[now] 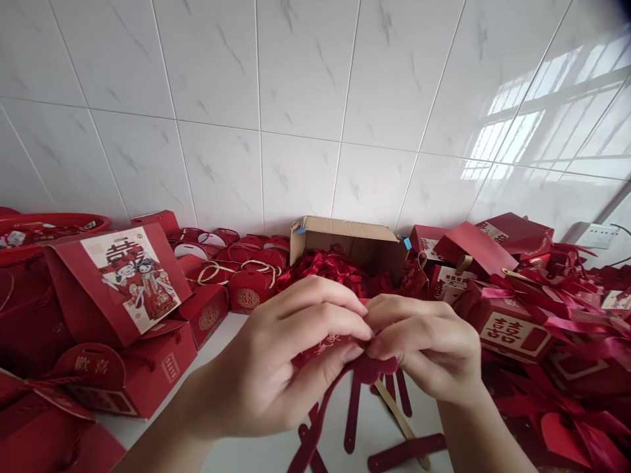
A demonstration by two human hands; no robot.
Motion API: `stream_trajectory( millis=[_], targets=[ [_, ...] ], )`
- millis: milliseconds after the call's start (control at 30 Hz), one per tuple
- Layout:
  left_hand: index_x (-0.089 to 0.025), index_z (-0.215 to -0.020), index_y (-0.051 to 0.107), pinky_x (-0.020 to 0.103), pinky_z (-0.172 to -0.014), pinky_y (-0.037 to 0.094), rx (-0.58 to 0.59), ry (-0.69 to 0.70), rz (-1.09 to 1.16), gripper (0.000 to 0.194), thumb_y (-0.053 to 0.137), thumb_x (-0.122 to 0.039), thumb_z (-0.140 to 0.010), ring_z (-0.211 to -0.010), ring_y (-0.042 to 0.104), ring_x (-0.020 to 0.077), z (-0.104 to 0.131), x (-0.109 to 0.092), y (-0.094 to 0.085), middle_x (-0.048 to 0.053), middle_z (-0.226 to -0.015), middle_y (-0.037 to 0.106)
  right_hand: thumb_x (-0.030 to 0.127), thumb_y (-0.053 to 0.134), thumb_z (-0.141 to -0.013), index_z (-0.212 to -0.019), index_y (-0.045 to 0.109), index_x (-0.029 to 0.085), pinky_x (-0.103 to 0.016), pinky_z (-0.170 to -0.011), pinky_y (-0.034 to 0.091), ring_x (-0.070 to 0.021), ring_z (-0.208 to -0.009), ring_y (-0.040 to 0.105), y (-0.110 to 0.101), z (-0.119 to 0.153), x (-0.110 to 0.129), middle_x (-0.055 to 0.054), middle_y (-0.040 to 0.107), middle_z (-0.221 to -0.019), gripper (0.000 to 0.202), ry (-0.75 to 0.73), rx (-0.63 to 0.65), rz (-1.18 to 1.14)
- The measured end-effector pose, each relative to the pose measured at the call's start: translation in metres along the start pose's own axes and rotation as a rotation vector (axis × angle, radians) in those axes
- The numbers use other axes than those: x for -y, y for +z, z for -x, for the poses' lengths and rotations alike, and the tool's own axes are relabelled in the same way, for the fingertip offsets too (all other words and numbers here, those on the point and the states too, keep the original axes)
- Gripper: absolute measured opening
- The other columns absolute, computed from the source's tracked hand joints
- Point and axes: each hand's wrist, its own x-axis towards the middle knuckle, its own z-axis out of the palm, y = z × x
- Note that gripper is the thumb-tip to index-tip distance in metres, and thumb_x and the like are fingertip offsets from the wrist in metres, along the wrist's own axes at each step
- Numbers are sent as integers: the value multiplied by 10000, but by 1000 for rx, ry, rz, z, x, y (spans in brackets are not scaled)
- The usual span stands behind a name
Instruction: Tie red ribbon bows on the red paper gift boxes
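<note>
Both hands meet in the middle of the head view over a small dark red piece with a scalloped edge [377,369] and pale writing. A long dark red strap [315,424] hangs from it toward the front. My left hand [290,355] pinches the piece from the left, thumb below and fingers curled over the top. My right hand [426,341] is closed on its right side, with thumb and fingertips pressed together against the left fingertips. Fingers hide most of the piece. Below on the white table [261,453] lie several loose dark red straps [351,414] and a gold strip [401,417].
Behind the hands, an open cardboard box [350,230] spills red ribbons [330,269]. Red gift boxes [116,282] crowd the left, beside a red basin [54,220]. More ribbon-tied boxes [513,322] pile up at right. A tiled wall [296,85] closes the back.
</note>
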Motion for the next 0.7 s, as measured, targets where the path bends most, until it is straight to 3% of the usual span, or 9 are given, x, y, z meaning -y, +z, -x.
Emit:
stream_trajectory(
  millis=[333,700],
  targets=[
    [-167,-910,574,225,-799,497,18,-23,-86,125,570,-45,-883,-889,565,116,1,12,1,25,-916,568,-12,574,-843,-953,678,104,-319,-671,552,-165,-752,627,4,-1,4,-78,640,-816,190,45,-28,133],
    [-194,-884,472,193,-715,452,137,-163,-172,145,466,-55,-927,-811,523,86,1,3,-1,-10,-901,533,-10,553,-854,-925,642,105,-284,-655,540,-152,-753,619,6,-3,13,-76,619,-808,162,95,19,268]
  ],
)
